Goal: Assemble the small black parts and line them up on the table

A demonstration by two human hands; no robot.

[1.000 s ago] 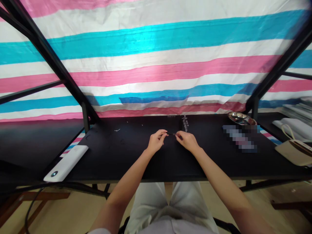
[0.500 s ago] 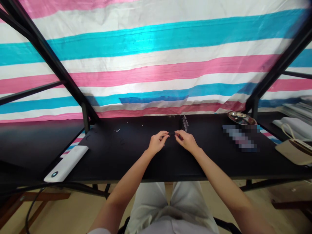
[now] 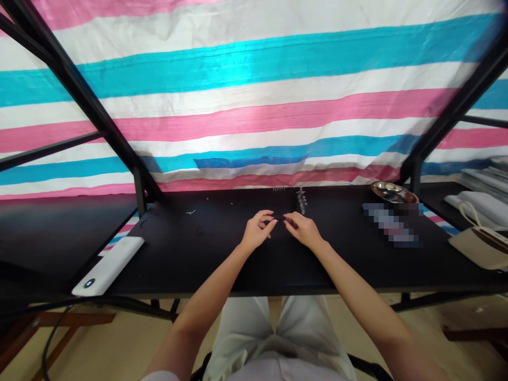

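Between my two hands is a short, thin black piece (image 3: 279, 218), too small to name more exactly. My left hand (image 3: 257, 231) pinches its left end between thumb and fingertips. The other end is in the fingertips of my right hand (image 3: 305, 228). Both hands are just above the black tabletop (image 3: 198, 264). Right behind my right hand lies a row of small clear, rounded pieces (image 3: 302, 202). A line of tiny pale metallic bits (image 3: 279, 189) sits at the table's back edge.
White scraps (image 3: 191, 212) lie at the back left. A long white device (image 3: 108, 266) rests at the left edge. To the right are a shiny metal dish (image 3: 394, 192), a blurred-out item (image 3: 391, 225) and a beige bag (image 3: 478, 247). Black frame posts (image 3: 87, 111) flank a striped sheet (image 3: 254, 111).
The fingers of my left hand have shifted slightly, with the thumb a little more apart from the fingers. My right hand stays nearly still, and the black piece remains between the hands.
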